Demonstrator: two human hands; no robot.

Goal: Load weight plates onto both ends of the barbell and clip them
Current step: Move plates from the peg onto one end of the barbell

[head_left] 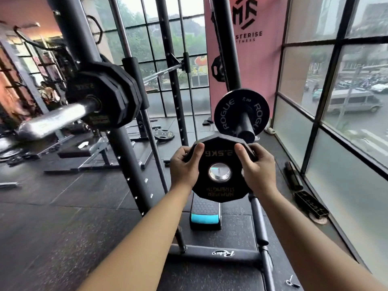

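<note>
I hold a small black 2.5 kg weight plate [218,158] in front of me, its face toward me and its printing upside down. My left hand [184,164] grips its left edge and my right hand [257,166] grips its right edge. Just behind it, a round black plate marked ROGUE [226,114] sits on a dark storage peg [245,124] of the rack. At the upper left, the barbell's chrome sleeve end [54,120] sticks out toward me with several black plates [105,95] on it. No clip shows on that sleeve.
Black rack uprights [134,164] stand between the barbell and my hands. A black and blue step [205,213] lies on the floor under the plate. A loose plate [163,135] lies on the far mat, a bench [84,150] at left, windows at right.
</note>
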